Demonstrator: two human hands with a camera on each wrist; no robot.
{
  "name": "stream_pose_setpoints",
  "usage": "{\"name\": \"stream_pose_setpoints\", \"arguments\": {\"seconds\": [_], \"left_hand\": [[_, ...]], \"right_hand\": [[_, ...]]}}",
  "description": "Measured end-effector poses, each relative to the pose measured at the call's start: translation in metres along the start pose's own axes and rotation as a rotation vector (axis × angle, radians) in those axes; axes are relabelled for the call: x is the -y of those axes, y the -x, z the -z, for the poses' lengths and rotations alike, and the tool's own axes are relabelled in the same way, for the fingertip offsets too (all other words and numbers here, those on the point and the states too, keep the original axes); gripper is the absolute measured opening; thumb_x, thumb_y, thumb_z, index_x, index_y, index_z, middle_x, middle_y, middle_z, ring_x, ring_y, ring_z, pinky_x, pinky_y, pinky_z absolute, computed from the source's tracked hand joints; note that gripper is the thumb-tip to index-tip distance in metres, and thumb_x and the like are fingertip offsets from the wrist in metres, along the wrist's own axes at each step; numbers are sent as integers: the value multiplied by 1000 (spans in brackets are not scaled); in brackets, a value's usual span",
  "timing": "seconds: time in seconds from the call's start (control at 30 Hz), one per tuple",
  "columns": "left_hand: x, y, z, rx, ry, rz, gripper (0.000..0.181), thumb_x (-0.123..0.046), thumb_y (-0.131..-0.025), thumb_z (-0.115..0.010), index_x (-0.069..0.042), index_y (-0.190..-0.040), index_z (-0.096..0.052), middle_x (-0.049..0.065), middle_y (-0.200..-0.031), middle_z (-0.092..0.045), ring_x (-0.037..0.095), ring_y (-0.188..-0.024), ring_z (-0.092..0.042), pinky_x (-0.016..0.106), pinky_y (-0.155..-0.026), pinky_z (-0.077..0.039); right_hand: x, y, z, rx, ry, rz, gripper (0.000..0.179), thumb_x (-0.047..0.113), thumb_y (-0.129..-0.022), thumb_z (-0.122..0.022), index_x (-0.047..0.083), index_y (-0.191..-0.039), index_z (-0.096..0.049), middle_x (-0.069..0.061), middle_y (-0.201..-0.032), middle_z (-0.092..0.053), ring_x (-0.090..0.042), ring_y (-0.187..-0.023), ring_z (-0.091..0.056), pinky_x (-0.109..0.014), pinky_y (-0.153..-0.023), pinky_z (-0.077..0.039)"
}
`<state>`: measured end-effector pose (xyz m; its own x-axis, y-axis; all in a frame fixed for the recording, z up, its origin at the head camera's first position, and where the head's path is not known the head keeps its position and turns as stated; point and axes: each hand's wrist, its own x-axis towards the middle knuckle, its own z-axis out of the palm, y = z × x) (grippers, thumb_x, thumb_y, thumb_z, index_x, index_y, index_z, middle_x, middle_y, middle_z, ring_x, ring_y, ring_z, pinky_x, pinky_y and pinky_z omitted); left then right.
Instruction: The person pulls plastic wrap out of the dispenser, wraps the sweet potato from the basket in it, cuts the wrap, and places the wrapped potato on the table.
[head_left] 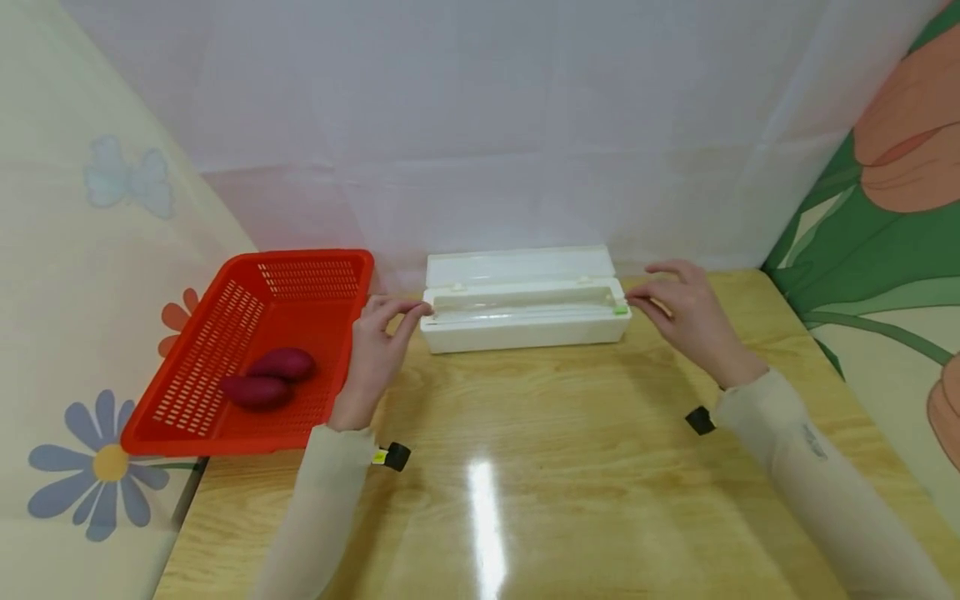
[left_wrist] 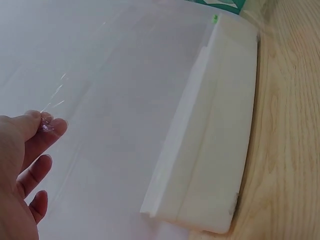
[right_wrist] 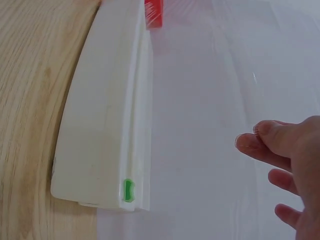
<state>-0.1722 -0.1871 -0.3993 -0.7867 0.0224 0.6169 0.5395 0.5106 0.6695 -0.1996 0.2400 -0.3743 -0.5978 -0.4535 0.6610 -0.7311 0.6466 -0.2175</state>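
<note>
A long white cling film dispenser (head_left: 525, 335) lies on the table with its lid (head_left: 521, 265) raised against the backdrop. On its right end is a small green slider (right_wrist: 129, 191). My left hand (head_left: 371, 354) pinches a crumpled corner of clear cling film (left_wrist: 47, 124) between thumb and index finger, at the dispenser's left end in the head view. At the right end, my right hand (head_left: 686, 321) pinches the other side of the film between thumb and index finger. The film is nearly invisible between the hands; faint streaks show it in the wrist views.
Left of the dispenser stands a red plastic basket (head_left: 251, 443) holding two purple sweet potatoes (head_left: 258, 392), close beside my left hand. A wooden table (head_left: 570, 483) extends in front. Behind hangs a pale cloth (head_left: 487, 125), with printed floral sheets (head_left: 900, 275) at the sides.
</note>
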Motion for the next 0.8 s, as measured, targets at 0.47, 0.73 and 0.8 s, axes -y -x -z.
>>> {"name": "stream_pose_setpoints", "arguments": {"seconds": [0.47, 0.73, 0.8], "left_hand": [[-33, 7, 20, -43, 21, -184, 16, 10, -87, -76, -1, -98, -80, 11, -90, -77, 27, -96, -58, 17, -79, -44], [-49, 13, 32, -60, 40, -196, 21, 13, -85, -77, -1, -100, -80, 11, -90, -76, 22, -98, -57, 20, -84, -46], [-53, 15, 35, -52, 45, -199, 22, 14, -85, -76, -2, -100, -80, 11, -90, -75, 22, -99, -57, 23, -85, -47]], "right_hand": [[22, 5, 33, -55, 4, 123, 17, 12, -102, -67, -2, -102, -77, -17, -93, -77, -45, -117, -58, -60, -108, -37], [39, 6, 49, -98, 29, 178, 44, 30, -111, -52, -4, -99, -76, -17, -90, -77, -46, -115, -60, -51, -117, -34], [43, 7, 53, -106, 29, 189, 43, 30, -110, -52, -4, -99, -76, -17, -89, -77, -46, -115, -60, -48, -119, -32]]}}
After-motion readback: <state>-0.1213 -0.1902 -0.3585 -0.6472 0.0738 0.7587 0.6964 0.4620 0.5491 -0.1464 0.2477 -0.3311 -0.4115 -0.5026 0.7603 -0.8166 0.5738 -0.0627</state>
